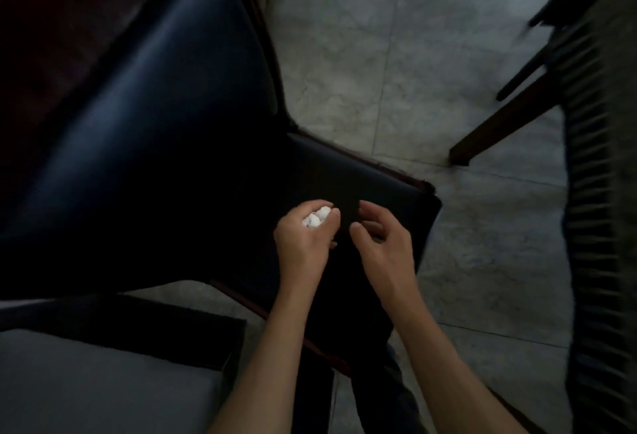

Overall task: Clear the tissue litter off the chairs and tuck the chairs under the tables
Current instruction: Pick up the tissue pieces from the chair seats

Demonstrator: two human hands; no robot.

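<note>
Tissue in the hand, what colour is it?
White; the tissue shows in the head view, bunched in the left hand.

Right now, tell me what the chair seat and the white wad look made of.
Chair seat: probably black leather or vinyl, smooth with a soft sheen, on a dark wooden frame. White wad in the left hand: crumpled tissue paper, matte and wrinkled.
</note>
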